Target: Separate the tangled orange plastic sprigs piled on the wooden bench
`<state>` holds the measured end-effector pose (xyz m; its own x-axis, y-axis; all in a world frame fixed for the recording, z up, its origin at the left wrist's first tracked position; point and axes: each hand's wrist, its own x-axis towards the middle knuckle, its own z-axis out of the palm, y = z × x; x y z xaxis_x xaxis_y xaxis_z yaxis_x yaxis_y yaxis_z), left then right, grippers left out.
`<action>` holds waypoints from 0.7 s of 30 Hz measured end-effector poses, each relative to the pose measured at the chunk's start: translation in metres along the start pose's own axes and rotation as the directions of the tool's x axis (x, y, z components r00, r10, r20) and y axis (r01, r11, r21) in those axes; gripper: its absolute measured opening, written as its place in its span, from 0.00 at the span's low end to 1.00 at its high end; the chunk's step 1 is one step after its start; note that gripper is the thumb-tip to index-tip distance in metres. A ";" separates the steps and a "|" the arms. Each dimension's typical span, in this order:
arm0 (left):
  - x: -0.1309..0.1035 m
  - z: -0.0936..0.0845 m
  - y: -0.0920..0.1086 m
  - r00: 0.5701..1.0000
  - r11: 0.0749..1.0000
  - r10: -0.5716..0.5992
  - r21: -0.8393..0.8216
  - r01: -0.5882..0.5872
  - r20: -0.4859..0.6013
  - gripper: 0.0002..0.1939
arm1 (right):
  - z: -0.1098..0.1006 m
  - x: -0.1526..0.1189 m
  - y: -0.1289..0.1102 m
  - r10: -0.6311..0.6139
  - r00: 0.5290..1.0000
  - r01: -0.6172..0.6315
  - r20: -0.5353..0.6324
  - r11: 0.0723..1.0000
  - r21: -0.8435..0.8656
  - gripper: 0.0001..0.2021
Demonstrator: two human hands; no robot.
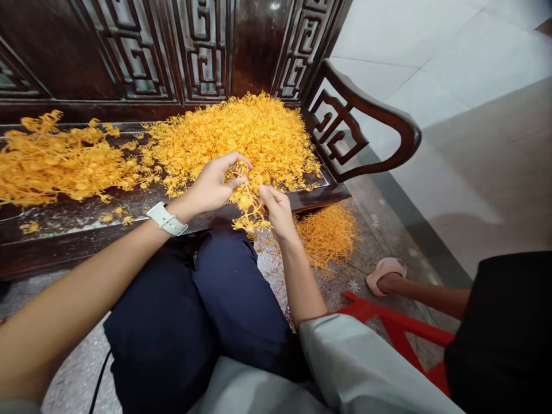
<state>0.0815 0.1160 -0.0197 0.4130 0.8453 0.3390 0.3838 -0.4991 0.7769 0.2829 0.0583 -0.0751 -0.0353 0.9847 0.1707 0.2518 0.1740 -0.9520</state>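
Between my two hands hangs a branched sprig of yellow plastic flowers, just off the front edge of the dark wooden bench. My left hand, with a pale watch strap at the wrist, pinches the sprig's upper part between thumb and fingers. My right hand is closed at the sprig's right side, thumb and fingertips together; part of its grip is hidden. Behind both hands rises a large heap of loose yellow flower pieces on the bench seat.
More yellow sprigs lie at the bench's left. Bare orange stems are piled on the floor below its right end. A curved armrest bounds that end. At right are a red plastic stool and another person's foot in a pink slipper.
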 end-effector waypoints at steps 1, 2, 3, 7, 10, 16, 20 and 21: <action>0.000 0.000 0.001 1.000 1.000 -0.003 0.012 0.003 -0.004 0.13 | 0.002 0.003 0.001 -0.003 0.999 0.003 -0.039 1.000 0.024 0.27; 0.000 -0.001 0.002 1.000 1.000 -0.005 0.021 0.006 -0.016 0.13 | 0.002 0.005 0.003 0.016 0.996 -0.009 -0.088 0.996 0.087 0.24; 0.000 -0.002 0.003 0.999 1.000 -0.005 0.025 0.006 -0.033 0.13 | 0.001 0.007 0.006 0.045 0.989 -0.022 -0.141 0.987 0.161 0.21; -0.002 -0.009 0.004 0.996 1.000 0.010 0.009 -0.010 -0.089 0.12 | -0.018 0.012 0.030 0.191 0.897 -0.023 -0.398 0.921 0.389 0.15; -0.004 -0.016 0.003 0.993 1.000 -0.014 -0.011 0.013 -0.115 0.13 | -0.043 0.009 0.045 0.364 0.842 -0.045 -0.399 0.784 0.619 0.14; -0.004 -0.018 -0.008 0.984 0.987 -0.105 -0.140 0.084 -0.143 0.13 | -0.058 0.000 0.060 0.422 0.828 -0.022 -0.370 0.683 0.730 0.13; -0.002 -0.017 -0.010 0.957 0.974 -0.155 -0.198 0.107 -0.245 0.11 | -0.049 0.000 0.062 0.373 0.843 -0.008 -0.387 0.728 0.685 0.16; -0.001 -0.018 -0.010 0.954 0.971 -0.168 -0.207 0.117 -0.249 0.11 | -0.047 -0.001 0.061 0.360 0.847 -0.002 -0.392 0.739 0.673 0.17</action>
<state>0.0627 0.1229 -0.0183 0.1242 0.9376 0.3249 0.2500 -0.3464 0.9042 0.3437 0.0678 -0.1215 0.4396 0.8928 -0.0982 -0.4651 0.1327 -0.8753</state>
